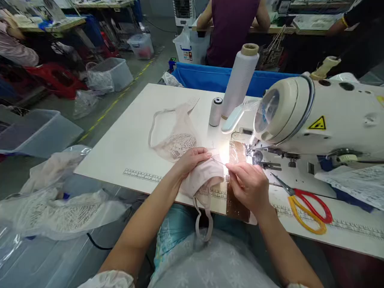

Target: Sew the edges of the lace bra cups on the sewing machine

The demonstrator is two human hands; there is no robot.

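Note:
My left hand (pixel 193 160) is closed on the upper edge of a pale pink bra cup (pixel 204 176), whose strap (pixel 204 230) hangs over the table's front edge. My right hand (pixel 249 182) pinches the end of a thin dark strand (pixel 218 161) that runs across to the cup's edge; whether it is thread or something stiffer I cannot tell. Just beyond my left hand, a bra piece with a lace cup (pixel 180 145) lies flat. Right of my right hand is the lit needle area of a white sewing machine (pixel 330 116).
Red-and-yellow-handled scissors (pixel 310 210) lie at the right on the white table (pixel 120 140). A large thread cone (pixel 241 80) and a small spool (pixel 215 112) stand behind. Lace pieces (pixel 66 210) are heaped at left. Plastic bins (pixel 39 132) stand on the floor; other people sit beyond.

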